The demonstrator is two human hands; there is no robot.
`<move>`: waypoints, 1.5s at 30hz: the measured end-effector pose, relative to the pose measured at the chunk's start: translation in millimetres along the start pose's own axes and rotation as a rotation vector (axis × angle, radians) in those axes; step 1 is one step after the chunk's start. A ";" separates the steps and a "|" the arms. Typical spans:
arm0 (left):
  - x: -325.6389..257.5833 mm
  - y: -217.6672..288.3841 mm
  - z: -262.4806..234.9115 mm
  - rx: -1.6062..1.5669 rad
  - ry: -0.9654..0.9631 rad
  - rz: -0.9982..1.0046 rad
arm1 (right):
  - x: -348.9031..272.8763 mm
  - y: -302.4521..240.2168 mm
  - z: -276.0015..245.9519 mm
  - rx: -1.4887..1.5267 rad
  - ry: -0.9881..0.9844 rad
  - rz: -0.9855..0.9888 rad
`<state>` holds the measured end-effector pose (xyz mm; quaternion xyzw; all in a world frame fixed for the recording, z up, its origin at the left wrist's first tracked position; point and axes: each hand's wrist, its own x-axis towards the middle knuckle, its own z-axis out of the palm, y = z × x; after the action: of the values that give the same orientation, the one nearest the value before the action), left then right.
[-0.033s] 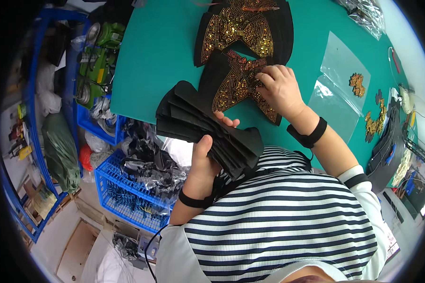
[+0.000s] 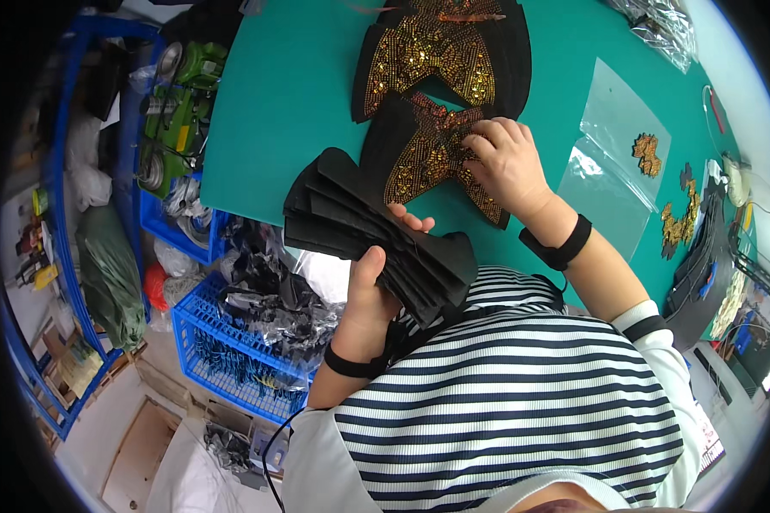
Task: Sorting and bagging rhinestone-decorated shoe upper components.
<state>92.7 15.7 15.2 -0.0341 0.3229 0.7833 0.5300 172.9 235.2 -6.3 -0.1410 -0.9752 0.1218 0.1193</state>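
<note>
Head view, single frame. I see my left hand (image 2: 372,295) raised over the near edge of the green bench (image 2: 282,103), grip closed around a fanned stack of black fabric pieces (image 2: 359,227). Thumb lies on the near face of the stack; fingertips show above its top edge. The stack hangs partly over the bench edge and partly over my striped shirt (image 2: 513,402).

My right hand (image 2: 505,162) rests palm down on a black bow-shaped patch with gold sequins (image 2: 428,154), which lies flat on the bench just beyond the stack. Fingers are curled onto the sequined area; whether they pinch the patch or only press on it, I cannot tell. Both wrists carry a black band.

A second, larger sequined patch (image 2: 441,56) of the same kind lies farther up the bench, its lower edge touching or overlapping the first.

To the right of my right forearm lies a clear plastic bag (image 2: 612,154), flat on the bench. A small gold applique (image 2: 648,154) sits on the bag's far end, and more gold pieces (image 2: 680,224) lie near the right edge of the bench.

Left of the bench, lower down: a blue plastic crate (image 2: 231,350) holding dark bagged items, and a blue metal rack (image 2: 137,137) with green machinery on it.
</note>
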 end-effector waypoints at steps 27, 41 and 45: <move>-13.0 -5.7 6.1 -0.079 0.083 0.016 | -14.3 -3.6 -4.3 0.014 -0.062 0.127; -8.5 -13.7 1.9 -0.114 0.011 0.000 | -26.4 -15.5 -0.3 -0.094 -0.312 0.373; -9.3 -12.2 5.0 -0.130 -0.007 -0.001 | -32.6 -10.9 -2.0 0.124 -0.424 0.459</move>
<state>108.5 13.6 17.1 -0.0661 0.2696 0.8025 0.5282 201.1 215.5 -7.9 -0.3214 -0.9118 0.2313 -0.1088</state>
